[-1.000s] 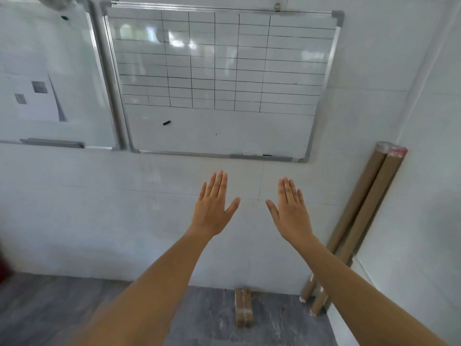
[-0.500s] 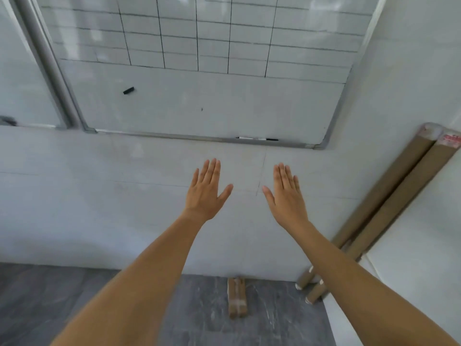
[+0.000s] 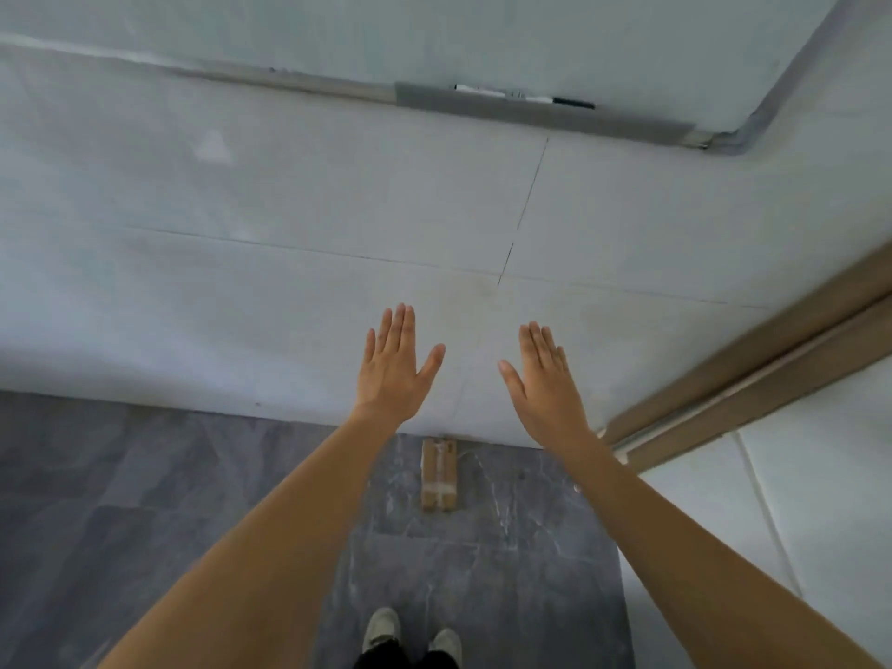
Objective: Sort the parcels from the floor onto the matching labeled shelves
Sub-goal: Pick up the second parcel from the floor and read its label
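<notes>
Brown taped parcel (image 3: 439,475) lies on the grey floor (image 3: 145,499) against the wall, below and between both hands. Left hand (image 3: 393,366) and right hand (image 3: 545,379) are flat, fingers spread, holding nothing, well above it. Risks: no shelves or labels in view, so a wrong match is possible; the leaning tubes (image 3: 753,369), just right of the right hand, could get knocked on the reach down.

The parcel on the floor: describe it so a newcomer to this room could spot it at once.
Start at the white wall under the whiteboard tray and follow it down to the grey floor. The parcel lies there, one short end against the wall, between the outstretched arms. It is a small, narrow brown box with clear tape, unlike the long cardboard tubes leaning at the right.
</notes>
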`<state>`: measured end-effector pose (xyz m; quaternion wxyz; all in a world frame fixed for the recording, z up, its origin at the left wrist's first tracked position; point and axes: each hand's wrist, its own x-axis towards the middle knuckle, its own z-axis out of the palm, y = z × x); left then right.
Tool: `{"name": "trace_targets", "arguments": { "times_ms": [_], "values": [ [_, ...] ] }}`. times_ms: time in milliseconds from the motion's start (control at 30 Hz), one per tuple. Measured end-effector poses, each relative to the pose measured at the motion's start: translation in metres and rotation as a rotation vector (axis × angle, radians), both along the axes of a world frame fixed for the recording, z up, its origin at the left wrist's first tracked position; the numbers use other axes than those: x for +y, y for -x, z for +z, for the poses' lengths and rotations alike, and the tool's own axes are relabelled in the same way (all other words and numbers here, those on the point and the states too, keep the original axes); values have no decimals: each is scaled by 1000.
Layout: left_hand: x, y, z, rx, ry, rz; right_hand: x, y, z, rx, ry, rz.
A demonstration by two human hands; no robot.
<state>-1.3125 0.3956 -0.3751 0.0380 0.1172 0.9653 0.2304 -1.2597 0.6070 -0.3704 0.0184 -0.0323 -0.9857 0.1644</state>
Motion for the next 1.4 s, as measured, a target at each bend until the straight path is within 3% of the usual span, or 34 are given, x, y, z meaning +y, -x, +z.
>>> {"name": "trace_targets", "arguments": {
  "times_ms": [567, 800, 1033, 1233, 1400],
  "values": [
    [63, 80, -515, -391, -343, 200, 21, 80, -526, -318, 361, -204],
    [90, 96, -697, -515, -556, 313, 29, 97, -697, -318, 773, -505],
    [102, 101, -783, -732, -812, 452, 18, 116, -781, -399, 983, -605],
    [103, 97, -801, -934, -914, 542, 11, 121, -795, -483, 1197, -710],
    [104, 97, -783, -904, -969, 520, 12, 115, -777, -440, 1232, -704]
  ]
}}
